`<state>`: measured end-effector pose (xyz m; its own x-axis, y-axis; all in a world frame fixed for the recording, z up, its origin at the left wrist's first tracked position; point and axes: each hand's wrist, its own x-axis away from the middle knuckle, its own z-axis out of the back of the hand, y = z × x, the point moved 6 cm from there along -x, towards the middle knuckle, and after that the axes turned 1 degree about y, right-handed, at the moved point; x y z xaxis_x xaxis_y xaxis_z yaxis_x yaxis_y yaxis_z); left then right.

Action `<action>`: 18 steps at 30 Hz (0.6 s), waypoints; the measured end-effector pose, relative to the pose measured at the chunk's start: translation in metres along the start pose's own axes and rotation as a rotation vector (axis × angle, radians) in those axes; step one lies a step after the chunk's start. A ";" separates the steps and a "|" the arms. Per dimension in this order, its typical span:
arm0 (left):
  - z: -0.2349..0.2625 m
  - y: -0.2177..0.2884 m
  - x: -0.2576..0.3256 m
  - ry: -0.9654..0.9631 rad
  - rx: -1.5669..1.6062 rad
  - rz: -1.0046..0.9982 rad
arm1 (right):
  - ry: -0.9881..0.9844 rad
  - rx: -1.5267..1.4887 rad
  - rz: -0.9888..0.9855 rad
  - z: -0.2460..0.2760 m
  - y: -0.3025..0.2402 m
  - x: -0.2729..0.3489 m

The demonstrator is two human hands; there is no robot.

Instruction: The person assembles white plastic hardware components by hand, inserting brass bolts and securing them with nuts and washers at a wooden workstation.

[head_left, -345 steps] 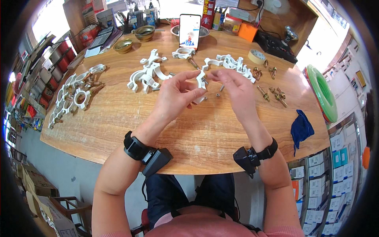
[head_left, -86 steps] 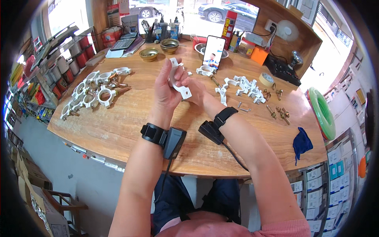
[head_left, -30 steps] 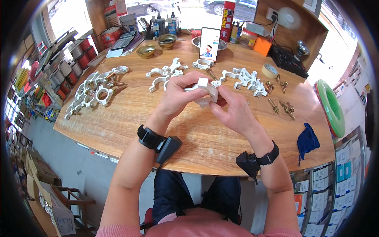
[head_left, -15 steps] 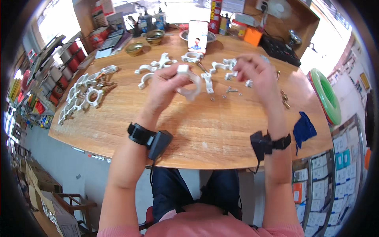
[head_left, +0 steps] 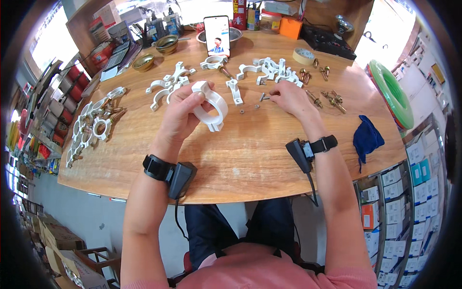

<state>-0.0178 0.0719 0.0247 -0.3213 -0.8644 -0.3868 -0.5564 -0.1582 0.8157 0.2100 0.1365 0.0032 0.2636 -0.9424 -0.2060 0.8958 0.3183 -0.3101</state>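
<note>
My left hand (head_left: 179,110) is closed on a white plastic pipe clamp (head_left: 222,107), a round ring held up above the table with its opening facing me. To the right, the fingers of my right hand (head_left: 294,100) are pinched together low over the tabletop, at a small silver screw (head_left: 263,97). Tiny nuts (head_left: 257,106) lie just left of those fingertips. Beyond them is a pile of white clamp halves (head_left: 275,69). A single white clamp half (head_left: 234,91) lies between my hands, and several more (head_left: 168,85) are behind my left hand.
Joined clamp rings with brass-coloured bolts (head_left: 91,127) lie at the left of the wooden table (head_left: 231,164). Loose bolts (head_left: 333,100) and a tape roll (head_left: 303,56) are at the right, with a blue cloth (head_left: 368,138) nearer. A phone (head_left: 217,36) stands upright at the back.
My right hand has come down from above the table to the small screws. My left hand still holds the clamp, now turned with its ring more open to view. The head view has shifted slightly.
</note>
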 end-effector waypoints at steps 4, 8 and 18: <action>-0.001 -0.007 0.000 0.027 0.001 0.025 | -0.041 0.109 -0.017 0.001 0.000 0.000; -0.002 -0.007 0.000 -0.037 0.041 0.034 | 0.177 -0.061 0.024 0.039 -0.030 0.015; -0.022 -0.007 0.000 -0.066 -0.044 0.037 | 0.359 -0.869 0.475 0.062 -0.109 0.055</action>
<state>0.0031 0.0631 0.0281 -0.3918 -0.8366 -0.3829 -0.5097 -0.1491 0.8474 0.1484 0.0435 0.0829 0.2720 -0.6609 -0.6994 0.1261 0.7450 -0.6550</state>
